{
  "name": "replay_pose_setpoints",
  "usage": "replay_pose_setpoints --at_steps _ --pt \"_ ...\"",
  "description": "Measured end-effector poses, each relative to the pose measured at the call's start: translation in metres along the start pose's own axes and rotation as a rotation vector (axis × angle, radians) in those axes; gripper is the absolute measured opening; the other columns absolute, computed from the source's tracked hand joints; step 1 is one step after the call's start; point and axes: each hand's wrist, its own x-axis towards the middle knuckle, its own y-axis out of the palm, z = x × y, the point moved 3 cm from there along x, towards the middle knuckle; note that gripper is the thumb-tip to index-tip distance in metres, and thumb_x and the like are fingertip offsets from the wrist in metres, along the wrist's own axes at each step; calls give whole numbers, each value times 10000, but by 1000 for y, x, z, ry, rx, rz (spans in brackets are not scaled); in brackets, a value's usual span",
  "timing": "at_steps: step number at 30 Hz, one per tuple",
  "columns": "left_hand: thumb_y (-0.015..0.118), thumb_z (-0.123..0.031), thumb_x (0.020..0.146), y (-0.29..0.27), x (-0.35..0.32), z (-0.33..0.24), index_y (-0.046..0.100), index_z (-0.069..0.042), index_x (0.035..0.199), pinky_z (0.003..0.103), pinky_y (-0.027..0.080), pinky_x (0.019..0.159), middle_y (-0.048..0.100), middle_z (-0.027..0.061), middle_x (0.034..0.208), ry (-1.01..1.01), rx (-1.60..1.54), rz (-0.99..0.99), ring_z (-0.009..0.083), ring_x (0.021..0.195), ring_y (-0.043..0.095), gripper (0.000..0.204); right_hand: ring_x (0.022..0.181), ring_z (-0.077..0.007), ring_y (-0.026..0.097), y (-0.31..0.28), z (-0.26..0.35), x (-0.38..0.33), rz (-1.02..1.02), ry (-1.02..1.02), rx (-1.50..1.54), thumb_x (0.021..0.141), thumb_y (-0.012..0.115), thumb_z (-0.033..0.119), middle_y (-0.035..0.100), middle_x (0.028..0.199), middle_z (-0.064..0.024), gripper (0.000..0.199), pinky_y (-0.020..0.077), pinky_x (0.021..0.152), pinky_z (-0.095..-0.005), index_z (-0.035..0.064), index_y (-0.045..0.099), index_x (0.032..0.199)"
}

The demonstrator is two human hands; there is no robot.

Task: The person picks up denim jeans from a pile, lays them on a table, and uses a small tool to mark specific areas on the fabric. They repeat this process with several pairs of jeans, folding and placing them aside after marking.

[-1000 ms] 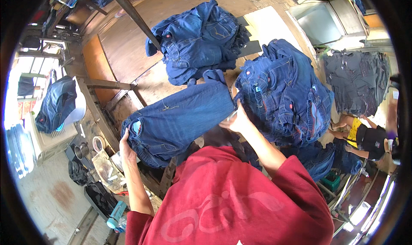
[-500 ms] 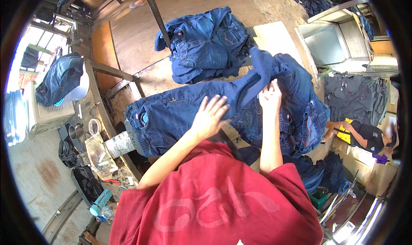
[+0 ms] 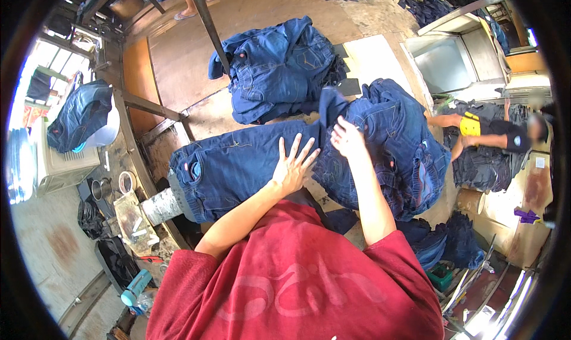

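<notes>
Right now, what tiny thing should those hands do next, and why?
Maybe the right hand could smooth down the raised end of the blue jeans, since it sticks up close to that hand, while the left hand lies spread across a flatter part.

Here's the shirt (image 3: 285,239), deep red, filling six o'clock! The cloth hangs loose, with soft creases gathering toward its twelve. And look at the print (image 3: 256,301) across its middle: big rounded loops, slanting strokes, a shade paler than the red and faded-looking. Right down at six, on the very edge of view, a tiny white mark (image 3: 333,338). Short sleeves, both in matching red: the left sleeve (image 3: 184,280) opening at ten o'clock, the right sleeve (image 3: 407,259) at one. Beyond them, left hand (image 3: 291,170) and right hand (image 3: 349,140), both bare!
</notes>
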Motion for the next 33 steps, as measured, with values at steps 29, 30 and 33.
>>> replay_pose_setpoints --at_steps 29,30,33 --pt "810 -468 857 0 68 -23 372 -129 1676 736 145 1287 243 153 1774 67 -53 46 451 1633 204 989 579 -89 321 -37 146 -107 -500 -1006 355 926 881 225 339 746 58 464 252 502 -304 184 427 842" --pt "762 -416 886 3 66 -28 413 -77 1637 715 154 1294 303 179 1737 52 -24 6 449 1616 247 894 569 -83 321 -30 155 -119 -504 -1032 359 926 881 196 353 751 67 473 255 493 -305 191 417 839" --pt "519 -210 986 16 60 -46 536 85 1501 633 201 1310 561 273 1519 17 -29 -166 438 1502 456 593 706 -101 477 15 173 -163 -310 -1253 224 941 861 136 506 867 32 408 418 612 -299 157 459 877"
